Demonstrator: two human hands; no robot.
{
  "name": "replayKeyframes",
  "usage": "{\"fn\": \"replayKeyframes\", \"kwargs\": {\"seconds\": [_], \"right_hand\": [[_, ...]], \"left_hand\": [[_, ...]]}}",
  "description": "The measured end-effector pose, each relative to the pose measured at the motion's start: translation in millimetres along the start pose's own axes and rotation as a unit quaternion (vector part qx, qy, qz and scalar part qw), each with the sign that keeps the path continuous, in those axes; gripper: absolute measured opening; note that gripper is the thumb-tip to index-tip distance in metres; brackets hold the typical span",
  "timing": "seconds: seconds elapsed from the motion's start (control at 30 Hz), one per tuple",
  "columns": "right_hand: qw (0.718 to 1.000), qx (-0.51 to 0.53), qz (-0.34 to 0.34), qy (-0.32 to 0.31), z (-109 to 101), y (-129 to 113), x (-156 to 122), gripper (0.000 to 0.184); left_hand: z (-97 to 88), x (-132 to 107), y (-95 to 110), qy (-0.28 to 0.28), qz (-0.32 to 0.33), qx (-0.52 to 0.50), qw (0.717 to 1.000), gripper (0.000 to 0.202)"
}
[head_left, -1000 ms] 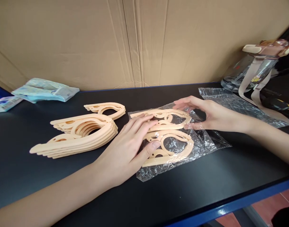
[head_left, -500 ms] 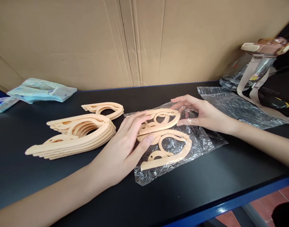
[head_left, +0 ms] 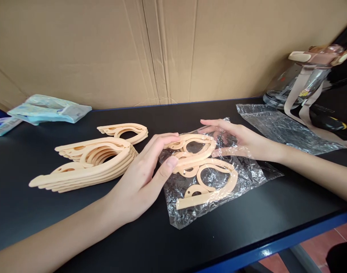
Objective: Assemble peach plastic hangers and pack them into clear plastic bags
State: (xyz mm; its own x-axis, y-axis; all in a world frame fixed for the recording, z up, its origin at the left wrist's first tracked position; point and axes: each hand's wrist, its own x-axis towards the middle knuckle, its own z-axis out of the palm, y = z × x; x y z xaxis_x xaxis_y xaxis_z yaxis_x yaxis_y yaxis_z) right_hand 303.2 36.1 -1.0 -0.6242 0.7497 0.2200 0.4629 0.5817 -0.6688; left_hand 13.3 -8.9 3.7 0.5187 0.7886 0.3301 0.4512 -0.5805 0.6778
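A clear plastic bag (head_left: 249, 175) lies on the black table (head_left: 77, 235) with one peach plastic hanger (head_left: 219, 187) inside it. A second bunch of peach hangers (head_left: 194, 147) sits at the bag's left mouth, partly inside. My left hand (head_left: 142, 172) pinches the left end of that bunch between thumb and fingers. At the bunch's right end, my right hand (head_left: 237, 142) curls around the crinkled plastic, fingers bent.
A big stack of peach hangers (head_left: 88, 165) and a smaller one (head_left: 125, 131) lie to the left. Another clear bag (head_left: 275, 127) and a strapped water bottle (head_left: 301, 79) are at the right. Blue packets (head_left: 48, 108) lie far left; a cardboard wall (head_left: 173, 49) stands behind.
My left hand has gone from lying flat on the bunch to pinching it. The bunch has slid right into the bag, and the bag has shifted and rumpled under my right hand.
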Motion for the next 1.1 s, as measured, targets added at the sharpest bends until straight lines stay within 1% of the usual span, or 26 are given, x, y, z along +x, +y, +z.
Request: {"fn": "replayKeyframes", "kwargs": {"seconds": [0.13, 0.23, 0.37, 0.53, 0.67, 0.77, 0.83, 1.0, 1.1], "right_hand": [[1.000, 0.006, 0.008, -0.015, -4, -2, 0, 0.075], [1.000, 0.001, 0.022, -0.018, -6, -2, 0, 0.078], [1.000, -0.002, 0.027, -0.007, -6, -2, 0, 0.076], [1.000, -0.006, 0.004, -0.017, -6, -2, 0, 0.073], [0.999, -0.026, -0.012, -0.017, -5, -3, 1, 0.072], [0.998, -0.050, -0.026, -0.015, -5, -5, 0, 0.069], [0.998, -0.045, -0.032, -0.021, -5, -6, -1, 0.069], [0.998, -0.048, -0.013, -0.044, -10, -8, -2, 0.070], [0.997, -0.049, -0.012, -0.062, -13, -8, -2, 0.070]], "left_hand": [[0.1, 0, 1, 0.005, -0.018, -0.019, 1.000, 0.033], [0.4, 1, 2, -0.001, -0.024, -0.005, 1.000, 0.032], [3.3, 1, 0, -0.003, -0.036, 0.079, 0.996, 0.033], [7.3, 0, -4, -0.018, -0.041, 0.173, 0.984, 0.037], [7.4, 0, -4, -0.028, -0.032, 0.218, 0.975, 0.038], [6.5, -1, -5, -0.014, -0.032, 0.214, 0.976, 0.036], [6.2, -1, -7, -0.004, -0.030, 0.212, 0.977, 0.035], [6.6, 1, -9, -0.005, 0.003, 0.236, 0.972, 0.032], [6.7, 0, -9, -0.009, 0.016, 0.246, 0.969, 0.034]]}}
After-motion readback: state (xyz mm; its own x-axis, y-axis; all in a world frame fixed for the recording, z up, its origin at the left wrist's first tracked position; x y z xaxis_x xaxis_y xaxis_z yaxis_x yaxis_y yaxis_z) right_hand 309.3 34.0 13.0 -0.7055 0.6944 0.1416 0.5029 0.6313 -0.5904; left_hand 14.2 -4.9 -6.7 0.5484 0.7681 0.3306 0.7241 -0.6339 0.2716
